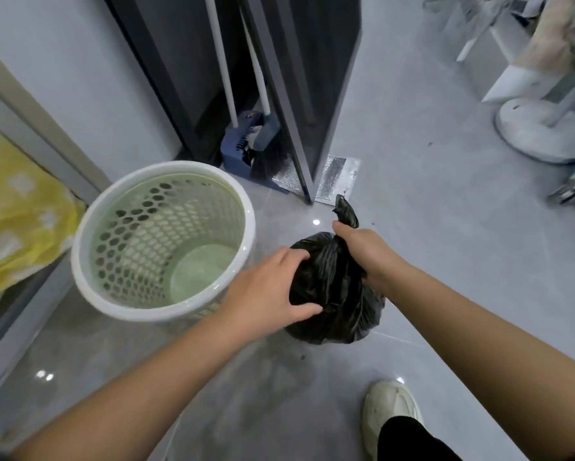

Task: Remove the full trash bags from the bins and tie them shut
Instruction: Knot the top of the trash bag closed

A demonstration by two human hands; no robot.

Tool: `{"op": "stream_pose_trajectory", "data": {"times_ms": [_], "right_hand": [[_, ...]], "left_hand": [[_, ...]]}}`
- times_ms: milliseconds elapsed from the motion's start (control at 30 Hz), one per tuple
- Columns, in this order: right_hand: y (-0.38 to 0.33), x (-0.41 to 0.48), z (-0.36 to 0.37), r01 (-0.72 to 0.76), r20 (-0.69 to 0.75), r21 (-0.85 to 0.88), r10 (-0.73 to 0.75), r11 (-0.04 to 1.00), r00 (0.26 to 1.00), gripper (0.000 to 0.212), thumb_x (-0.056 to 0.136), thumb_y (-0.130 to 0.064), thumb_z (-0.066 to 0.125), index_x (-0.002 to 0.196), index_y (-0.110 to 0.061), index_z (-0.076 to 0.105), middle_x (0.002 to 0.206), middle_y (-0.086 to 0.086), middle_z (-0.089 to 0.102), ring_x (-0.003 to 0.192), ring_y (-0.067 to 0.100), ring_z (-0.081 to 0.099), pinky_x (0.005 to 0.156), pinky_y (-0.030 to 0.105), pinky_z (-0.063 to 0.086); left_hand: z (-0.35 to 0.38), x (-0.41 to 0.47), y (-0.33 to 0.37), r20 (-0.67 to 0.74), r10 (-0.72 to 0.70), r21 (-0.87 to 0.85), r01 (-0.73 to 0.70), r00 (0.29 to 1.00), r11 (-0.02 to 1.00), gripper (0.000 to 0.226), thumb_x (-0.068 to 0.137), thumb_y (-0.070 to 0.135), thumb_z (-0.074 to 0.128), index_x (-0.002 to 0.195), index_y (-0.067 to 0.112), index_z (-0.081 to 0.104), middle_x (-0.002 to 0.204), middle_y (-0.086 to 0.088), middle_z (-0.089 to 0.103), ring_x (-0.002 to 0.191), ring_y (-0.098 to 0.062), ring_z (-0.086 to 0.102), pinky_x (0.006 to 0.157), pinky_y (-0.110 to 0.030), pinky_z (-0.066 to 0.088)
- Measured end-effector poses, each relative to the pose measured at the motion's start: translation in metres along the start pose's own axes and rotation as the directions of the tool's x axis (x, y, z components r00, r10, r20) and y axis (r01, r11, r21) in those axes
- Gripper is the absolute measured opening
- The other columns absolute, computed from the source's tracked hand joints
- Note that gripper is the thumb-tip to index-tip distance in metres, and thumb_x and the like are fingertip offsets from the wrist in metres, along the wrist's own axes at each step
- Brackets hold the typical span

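Observation:
A full black trash bag (337, 304) sits on the grey floor, right of a white perforated bin (166, 241) that holds no bag. My right hand (362, 251) grips the bag's twisted neck, and the bag's tail sticks up beyond my fingers. My left hand (273, 287) rests on the bag's left side, with fingers and thumb curved round the plastic.
A blue dustpan and broom (249, 141) stand behind the bin against a dark door frame (299, 94). A silver foil pouch (336, 181) lies by the frame. A white fan base (542, 128) stands far right. Yellow cloth (16, 214) is at the left. My shoe (389, 414) is near the bottom.

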State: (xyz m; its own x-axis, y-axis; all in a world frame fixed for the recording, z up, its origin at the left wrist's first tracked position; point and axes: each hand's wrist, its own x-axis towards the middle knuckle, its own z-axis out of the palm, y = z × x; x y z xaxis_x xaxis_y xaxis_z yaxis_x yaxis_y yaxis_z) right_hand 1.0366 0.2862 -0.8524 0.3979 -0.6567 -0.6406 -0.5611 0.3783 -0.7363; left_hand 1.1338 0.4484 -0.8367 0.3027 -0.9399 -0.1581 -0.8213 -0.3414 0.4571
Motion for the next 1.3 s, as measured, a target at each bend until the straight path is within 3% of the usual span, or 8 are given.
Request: {"op": "stream_pose_trajectory", "data": {"times_ms": [200, 367, 500, 633, 800, 900, 1067, 1300], "right_hand": [[0.017, 0.011, -0.013, -0.053, 0.010, 0.083, 0.053, 0.995, 0.999, 0.057, 0.077, -0.055, 0.056, 0.112, -0.010, 0.063, 0.106, 0.010, 0.069, 0.097, 0.029, 0.065, 0.096, 0.044, 0.048], [0.022, 0.014, -0.026, 0.039, -0.018, -0.052, -0.040, 0.998, 0.999, 0.058, 0.081, -0.057, 0.051, 0.099, -0.004, 0.066, 0.103, 0.019, 0.068, 0.097, 0.032, 0.065, 0.098, 0.046, 0.045], [0.033, 0.015, -0.039, 0.090, 0.028, -0.135, -0.087, 0.987, 0.996, 0.055, 0.089, -0.055, 0.047, 0.094, -0.005, 0.067, 0.099, 0.012, 0.071, 0.092, 0.024, 0.066, 0.092, 0.037, 0.046], [0.044, 0.016, -0.044, 0.099, 0.032, -0.106, -0.096, 0.989, 0.995, 0.055, 0.090, -0.052, 0.049, 0.097, 0.001, 0.064, 0.098, 0.014, 0.071, 0.094, 0.026, 0.067, 0.085, 0.034, 0.047], [0.048, 0.017, -0.052, 0.127, 0.095, -0.065, -0.121, 0.990, 0.988, 0.044, 0.093, -0.042, 0.050, 0.097, 0.000, 0.065, 0.092, 0.009, 0.071, 0.084, 0.019, 0.068, 0.084, 0.033, 0.050], [0.045, 0.017, -0.051, 0.166, 0.161, -0.112, -0.147, 0.980, 0.976, 0.042, 0.093, -0.044, 0.050, 0.094, -0.005, 0.067, 0.090, 0.004, 0.072, 0.087, 0.016, 0.069, 0.084, 0.031, 0.050], [0.046, 0.023, -0.054, 0.168, 0.168, -0.025, -0.161, 0.985, 0.972, 0.044, 0.082, -0.050, 0.059, 0.088, -0.007, 0.065, 0.081, 0.016, 0.064, 0.078, 0.030, 0.063, 0.072, 0.041, 0.048], [0.065, 0.025, -0.084, 0.276, 0.141, 0.182, -0.303, 0.944, 0.942, 0.043, 0.088, -0.027, 0.063, 0.129, -0.031, 0.049, 0.108, -0.002, 0.067, 0.083, 0.012, 0.067, 0.071, 0.029, 0.056]], "left_hand": [[0.053, 0.037, 0.003, -0.007, 0.102, 0.027, -0.102, 0.995, 0.994, 0.099, 0.062, 0.046, 0.073, 0.145, 0.026, 0.022, 0.140, 0.005, 0.038, 0.128, -0.019, 0.041, 0.100, -0.042, 0.043], [0.073, 0.057, 0.010, -0.162, -0.078, -0.457, -0.004, 0.984, 0.890, 0.035, 0.082, 0.002, 0.054, 0.111, 0.019, 0.064, 0.103, 0.007, 0.068, 0.098, -0.012, 0.062, 0.079, -0.015, 0.047], [0.074, 0.075, 0.014, -0.113, -0.312, -0.745, 0.128, 0.943, 0.655, 0.022, 0.094, 0.009, 0.047, 0.097, 0.023, 0.064, 0.087, 0.020, 0.063, 0.084, 0.004, 0.059, 0.069, 0.000, 0.041], [0.086, 0.074, 0.012, 0.008, -0.315, -0.790, 0.199, 0.949, 0.580, 0.018, 0.096, 0.030, 0.044, 0.094, 0.025, 0.062, 0.092, 0.012, 0.066, 0.091, -0.006, 0.062, 0.081, -0.016, 0.049], [0.091, 0.068, 0.000, 0.069, 0.080, -0.516, -0.033, 0.994, 0.856, 0.070, 0.067, 0.047, 0.068, 0.130, 0.044, 0.037, 0.127, 0.015, 0.054, 0.117, -0.004, 0.053, 0.098, -0.030, 0.044], [0.095, 0.073, 0.009, 0.040, 0.067, -0.419, -0.044, 0.997, 0.907, 0.075, 0.071, 0.037, 0.072, 0.137, 0.041, 0.037, 0.136, 0.014, 0.047, 0.118, -0.007, 0.051, 0.098, -0.027, 0.043], [0.100, 0.086, 0.017, -0.061, -0.046, -0.644, -0.004, 0.997, 0.765, 0.033, 0.078, 0.018, 0.067, 0.086, 0.049, 0.057, 0.104, 0.015, 0.061, 0.094, -0.010, 0.063, 0.085, -0.029, 0.049], [0.107, 0.095, 0.013, 0.157, -0.413, -0.831, 0.346, 0.897, 0.436, 0.016, 0.076, 0.045, 0.059, 0.085, 0.038, 0.069, 0.092, 0.008, 0.072, 0.095, -0.016, 0.065, 0.095, -0.044, 0.049]]}}
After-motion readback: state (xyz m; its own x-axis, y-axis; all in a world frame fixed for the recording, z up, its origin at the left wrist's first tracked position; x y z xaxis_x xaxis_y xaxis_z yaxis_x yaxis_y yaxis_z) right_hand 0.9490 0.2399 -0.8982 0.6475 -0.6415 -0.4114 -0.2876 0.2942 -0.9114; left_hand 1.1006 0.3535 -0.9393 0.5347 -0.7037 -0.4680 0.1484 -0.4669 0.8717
